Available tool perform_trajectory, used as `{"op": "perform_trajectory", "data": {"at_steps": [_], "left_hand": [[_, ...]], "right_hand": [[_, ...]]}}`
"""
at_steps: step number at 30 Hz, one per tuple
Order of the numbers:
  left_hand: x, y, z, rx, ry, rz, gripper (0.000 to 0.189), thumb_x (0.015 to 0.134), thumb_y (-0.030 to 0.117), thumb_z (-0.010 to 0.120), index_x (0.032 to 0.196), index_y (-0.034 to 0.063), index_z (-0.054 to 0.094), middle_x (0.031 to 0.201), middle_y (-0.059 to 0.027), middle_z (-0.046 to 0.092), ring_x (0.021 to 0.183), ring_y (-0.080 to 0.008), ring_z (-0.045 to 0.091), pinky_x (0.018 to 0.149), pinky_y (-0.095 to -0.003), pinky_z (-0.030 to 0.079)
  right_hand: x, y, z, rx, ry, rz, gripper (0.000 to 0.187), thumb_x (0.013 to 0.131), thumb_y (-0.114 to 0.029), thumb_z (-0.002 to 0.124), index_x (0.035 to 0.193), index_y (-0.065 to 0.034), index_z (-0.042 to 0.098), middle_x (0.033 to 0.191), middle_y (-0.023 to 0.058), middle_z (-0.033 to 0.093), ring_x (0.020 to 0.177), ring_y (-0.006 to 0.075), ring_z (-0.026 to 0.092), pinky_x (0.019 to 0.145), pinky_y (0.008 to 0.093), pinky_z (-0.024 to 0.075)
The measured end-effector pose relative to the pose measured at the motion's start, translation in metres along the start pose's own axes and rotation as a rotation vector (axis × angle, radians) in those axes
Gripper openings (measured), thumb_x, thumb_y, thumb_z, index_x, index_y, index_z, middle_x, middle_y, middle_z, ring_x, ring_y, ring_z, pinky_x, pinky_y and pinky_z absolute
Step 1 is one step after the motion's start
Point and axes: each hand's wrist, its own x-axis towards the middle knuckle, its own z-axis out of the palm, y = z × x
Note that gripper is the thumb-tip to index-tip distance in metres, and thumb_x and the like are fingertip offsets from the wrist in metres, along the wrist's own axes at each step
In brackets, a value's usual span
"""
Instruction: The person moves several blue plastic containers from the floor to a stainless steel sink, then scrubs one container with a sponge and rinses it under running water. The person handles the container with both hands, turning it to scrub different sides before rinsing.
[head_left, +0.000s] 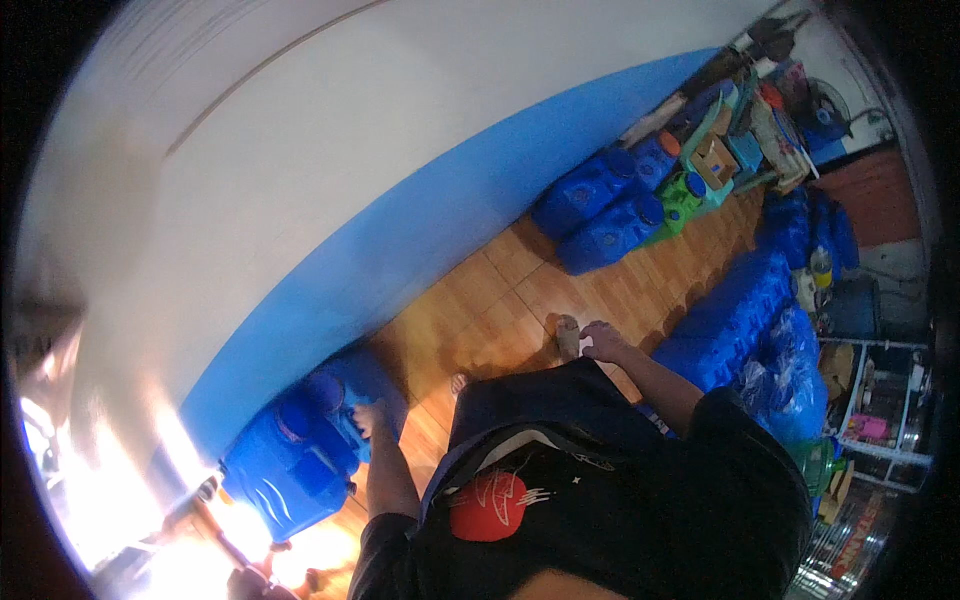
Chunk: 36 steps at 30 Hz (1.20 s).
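Note:
My left hand (367, 420) is at a blue plastic jug (382, 379) by the wall, its fingers curled around what looks like the handle. Right beside that jug stands a larger blue plastic water container (289, 465) with a round cap and a small tap low on its side. My right hand (606, 343) hangs over the floor near my foot (568, 334). Its fingers are closed on a small white item (585, 346), too small to identify.
Blue jugs (611, 232) and a green jug (681, 199) stand along the wall (450, 202). More blue containers (720, 315) line the right side, beside plastic bags (787, 367) and a metal rack (855, 397). Cardboard boxes (712, 161) lie farther off. Wood-look tiles (480, 292) cover the floor.

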Motion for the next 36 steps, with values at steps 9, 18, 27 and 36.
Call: {"op": "perform_trajectory", "data": {"at_steps": [9, 18, 27, 36], "left_hand": [[-0.148, 0.188, 0.055, 0.059, -0.487, 1.128, 0.063, 0.074, 0.042, 0.075, 0.121, 0.0021, 0.061, 0.113, -0.019, 0.067, 0.107, -0.0318, 0.064, 0.092, -0.0406, 0.051], [-0.343, 0.423, 0.123, -0.026, -0.415, 1.245, 0.055, 0.08, 0.034, 0.072, 0.124, 0.0039, 0.057, 0.127, -0.0168, 0.06, 0.118, -0.0313, 0.057, 0.1, -0.0402, 0.045], [-0.465, 0.66, 0.162, 0.177, -0.162, 1.488, 0.088, 0.082, 0.027, 0.071, 0.152, 0.0117, 0.02, 0.157, -0.0163, 0.023, 0.143, -0.0409, 0.022, 0.108, -0.0672, 0.025], [-0.489, 0.677, 0.19, 0.288, -0.265, 1.173, 0.083, 0.08, 0.05, 0.07, 0.148, 0.0193, 0.033, 0.151, -0.0082, 0.036, 0.145, -0.0353, 0.018, 0.107, -0.0742, 0.014]], "right_hand": [[0.06, 0.206, 0.006, 0.578, 0.139, 0.379, 0.037, 0.071, -0.031, 0.077, 0.102, -0.0117, 0.074, 0.097, 0.007, 0.072, 0.078, 0.0228, 0.067, 0.073, 0.0369, 0.055], [0.158, 0.365, -0.029, 1.067, -0.083, 0.221, 0.054, 0.074, -0.03, 0.077, 0.124, -0.0159, 0.061, 0.132, 0.0091, 0.052, 0.118, 0.0328, 0.046, 0.088, 0.0516, 0.0472], [0.27, 0.401, -0.068, 1.413, -0.249, 0.406, 0.083, 0.077, -0.039, 0.076, 0.147, -0.0232, 0.034, 0.158, 0.0093, 0.02, 0.144, 0.044, 0.011, 0.106, 0.0669, 0.0248], [0.287, 0.395, -0.059, 1.935, -0.346, 0.764, 0.076, 0.081, -0.033, 0.074, 0.145, -0.0215, 0.034, 0.156, 0.0104, 0.023, 0.141, 0.0461, 0.02, 0.099, 0.0798, 0.0184]]}}
